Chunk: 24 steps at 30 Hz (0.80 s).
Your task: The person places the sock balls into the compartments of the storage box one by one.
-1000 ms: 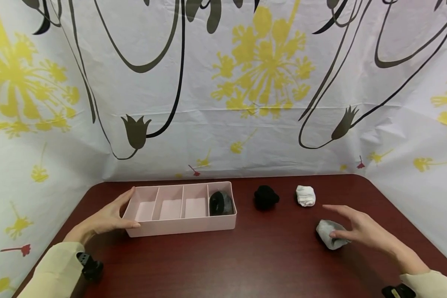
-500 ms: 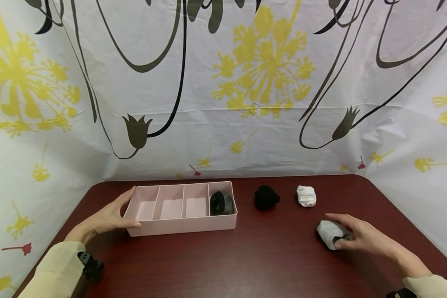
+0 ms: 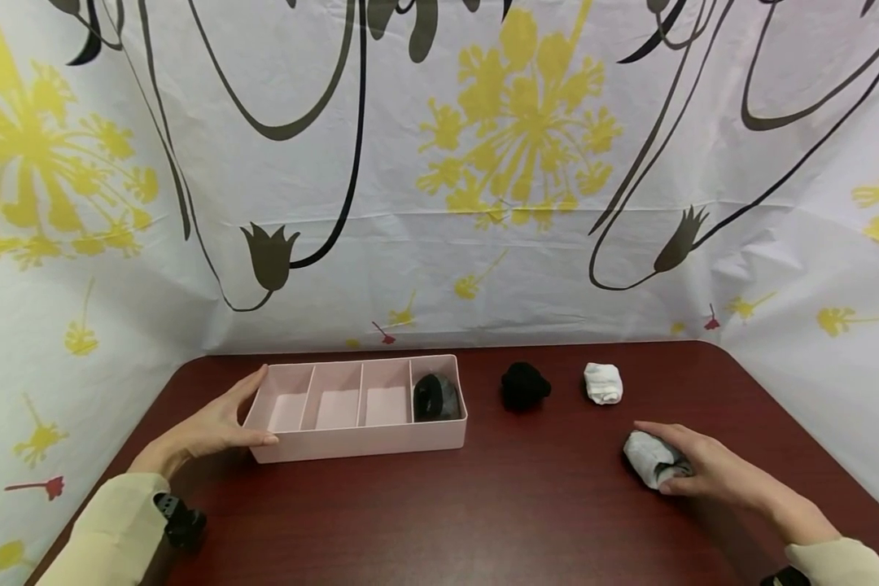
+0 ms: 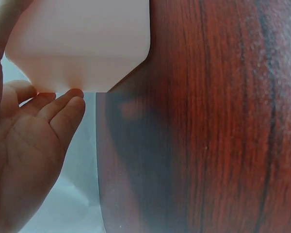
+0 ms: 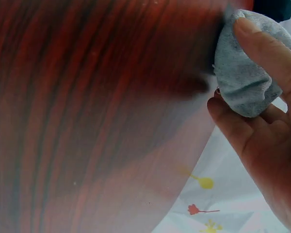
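Note:
My left hand (image 3: 203, 427) grips the left end of a pink divided box (image 3: 362, 443), thumb at the front wall and fingers at the back corner. In the left wrist view the fingers touch the underside edge of the box's pale end wall (image 4: 82, 43). At the right, my right hand (image 3: 725, 472) holds a rolled grey sock (image 3: 648, 457) between thumb and fingers. The right wrist view shows the thumb pressed across the grey sock (image 5: 245, 68), with fingers beneath it. A dark grey and black rolled sock (image 3: 439, 399) lies in the box's rightmost compartment.
A black bundled sock (image 3: 524, 387) and a white folded sock (image 3: 603, 383) lie on the dark red wooden table (image 3: 483, 521), right of the box. A white flower-printed sheet (image 3: 410, 277) hangs behind the table and along both sides.
My right hand has lowered onto the grey sock and closed its thumb and fingers on it. The left hand and the box have stayed in place.

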{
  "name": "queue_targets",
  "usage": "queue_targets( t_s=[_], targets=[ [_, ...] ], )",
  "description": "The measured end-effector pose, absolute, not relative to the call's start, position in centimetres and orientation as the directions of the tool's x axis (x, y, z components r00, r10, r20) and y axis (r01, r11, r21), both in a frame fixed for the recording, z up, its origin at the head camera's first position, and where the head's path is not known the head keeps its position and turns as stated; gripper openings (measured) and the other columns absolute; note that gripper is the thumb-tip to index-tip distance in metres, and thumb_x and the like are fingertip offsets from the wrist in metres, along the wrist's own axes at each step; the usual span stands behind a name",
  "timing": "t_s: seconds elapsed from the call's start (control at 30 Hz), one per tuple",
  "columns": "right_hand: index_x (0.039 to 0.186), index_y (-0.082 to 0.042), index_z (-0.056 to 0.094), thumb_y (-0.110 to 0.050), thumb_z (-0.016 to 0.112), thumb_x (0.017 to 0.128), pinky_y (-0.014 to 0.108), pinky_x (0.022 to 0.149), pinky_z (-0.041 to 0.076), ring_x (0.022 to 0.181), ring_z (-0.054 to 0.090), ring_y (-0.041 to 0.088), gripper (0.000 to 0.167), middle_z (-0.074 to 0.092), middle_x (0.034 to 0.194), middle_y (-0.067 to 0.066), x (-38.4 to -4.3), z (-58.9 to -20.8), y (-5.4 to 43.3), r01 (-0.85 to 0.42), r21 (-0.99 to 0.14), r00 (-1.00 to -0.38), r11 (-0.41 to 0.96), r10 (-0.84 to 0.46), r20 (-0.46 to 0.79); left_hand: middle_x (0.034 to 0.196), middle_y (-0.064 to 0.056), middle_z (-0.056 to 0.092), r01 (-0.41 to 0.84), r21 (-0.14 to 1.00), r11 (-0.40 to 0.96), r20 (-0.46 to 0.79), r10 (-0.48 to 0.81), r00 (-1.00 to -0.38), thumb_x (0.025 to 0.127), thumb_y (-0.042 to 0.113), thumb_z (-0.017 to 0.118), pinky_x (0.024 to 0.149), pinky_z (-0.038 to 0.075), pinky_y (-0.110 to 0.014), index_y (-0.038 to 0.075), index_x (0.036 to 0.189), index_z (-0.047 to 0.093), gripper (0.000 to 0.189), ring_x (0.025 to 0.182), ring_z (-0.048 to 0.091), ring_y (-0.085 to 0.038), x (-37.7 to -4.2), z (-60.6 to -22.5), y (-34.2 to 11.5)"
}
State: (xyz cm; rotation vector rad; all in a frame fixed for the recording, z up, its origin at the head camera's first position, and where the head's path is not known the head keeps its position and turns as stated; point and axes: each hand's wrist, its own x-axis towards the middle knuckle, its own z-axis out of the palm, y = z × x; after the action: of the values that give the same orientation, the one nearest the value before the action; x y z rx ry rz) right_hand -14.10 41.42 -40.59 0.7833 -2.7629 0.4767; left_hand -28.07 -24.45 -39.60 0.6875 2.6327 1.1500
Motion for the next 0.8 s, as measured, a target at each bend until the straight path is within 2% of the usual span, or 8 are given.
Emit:
queue_targets(
  t_s=[0.33, 0.47, 0.6, 0.8],
  targets=[
    [0.119, -0.008, 0.059, -0.016, 0.087, 0.058, 0.011, 0.071, 0.039, 0.091, 0.049, -0.003, 0.067, 0.06, 0.103, -0.001, -14.2, -40.6, 40.8, -0.524, -0.167, -0.825, 0.835, -0.449, 0.343, 0.154, -0.026, 0.005, 0.345, 0.729, 0.591, 0.025, 0.481, -0.876, 0.07, 0.027, 0.081, 0.102, 0.012, -0.07, 0.003, 0.151, 0.007, 0.113, 0.138, 0.006, -0.049, -28.2, -39.5, -24.4],
    [0.115, -0.011, 0.061, -0.019, 0.087, 0.059, 0.011, 0.068, 0.038, 0.085, 0.049, -0.003, 0.063, 0.058, 0.099, -0.007, -14.1, -40.5, 40.5, -0.526, -0.178, -0.819, 0.832, -0.44, 0.367, 0.155, -0.025, 0.005, 0.347, 0.73, 0.589, 0.029, 0.481, -0.876, 0.07, 0.027, 0.081, 0.102, 0.012, -0.069, 0.002, 0.151, 0.007, 0.112, 0.138, 0.006, -0.048, -28.2, -39.6, -24.4],
    [0.115, -0.014, 0.061, -0.019, 0.086, 0.061, 0.008, 0.07, 0.035, 0.085, 0.048, -0.003, 0.06, 0.058, 0.1, -0.01, -14.2, -40.3, 39.8, -0.54, -0.209, -0.809, 0.815, -0.435, 0.396, 0.155, -0.026, 0.005, 0.353, 0.73, 0.585, 0.035, 0.485, -0.874, 0.069, 0.026, 0.081, 0.103, 0.012, -0.068, 0.0, 0.15, 0.007, 0.113, 0.138, 0.006, -0.048, -28.2, -39.6, -24.4],
    [0.117, -0.012, 0.06, -0.015, 0.086, 0.061, 0.008, 0.072, 0.035, 0.085, 0.049, -0.003, 0.062, 0.059, 0.101, -0.009, -14.8, -39.5, 37.8, -0.564, -0.228, -0.787, 0.793, -0.434, 0.438, 0.154, -0.026, 0.006, 0.349, 0.736, 0.579, 0.032, 0.486, -0.873, 0.069, 0.022, 0.081, 0.102, 0.015, -0.069, 0.003, 0.151, 0.007, 0.112, 0.138, 0.008, -0.048, -28.1, -39.4, -24.5]
  ],
)
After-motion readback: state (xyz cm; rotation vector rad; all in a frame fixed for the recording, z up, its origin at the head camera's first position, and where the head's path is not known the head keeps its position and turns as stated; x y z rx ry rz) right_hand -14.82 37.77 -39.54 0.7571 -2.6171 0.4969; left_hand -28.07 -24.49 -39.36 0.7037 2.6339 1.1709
